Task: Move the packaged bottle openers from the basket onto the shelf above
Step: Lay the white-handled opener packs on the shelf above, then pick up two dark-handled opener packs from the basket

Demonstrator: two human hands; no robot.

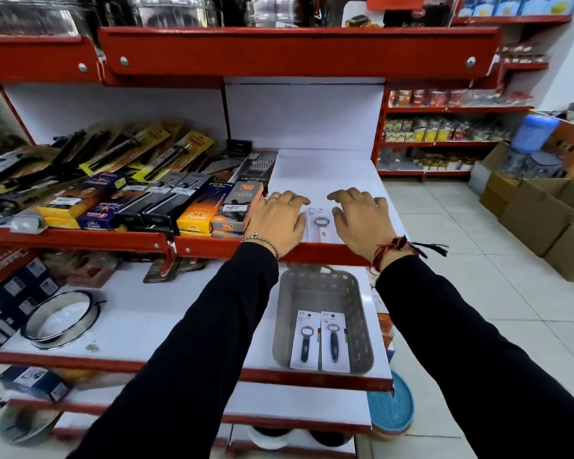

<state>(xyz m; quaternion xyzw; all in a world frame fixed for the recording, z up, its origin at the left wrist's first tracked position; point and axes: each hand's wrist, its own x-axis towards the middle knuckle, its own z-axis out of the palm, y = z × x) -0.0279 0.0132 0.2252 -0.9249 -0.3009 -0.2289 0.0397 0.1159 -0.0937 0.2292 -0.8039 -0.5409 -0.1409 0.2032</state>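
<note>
Packaged opener point(319, 224) flat on shelf point(325, 170), between left hand point(276, 217) at 9 and right hand point(362, 217) at 3; both open, palms down. Two more in basket point(318, 286) at 6.

A shop aisle with red metal shelving point(299, 51) backed by white panels point(304, 117), lit evenly and brightly. The floor point(478, 293) is pale square tile. To the right a second red rack point(451, 109) against the far wall holds rows of small jars and packets. Brown cardboard boxes point(540, 220) stand stacked on the floor at the right edge, with a blue-capped container point(534, 134) behind them. A round blue mat point(391, 409) leans at the foot of the near shelving
</note>
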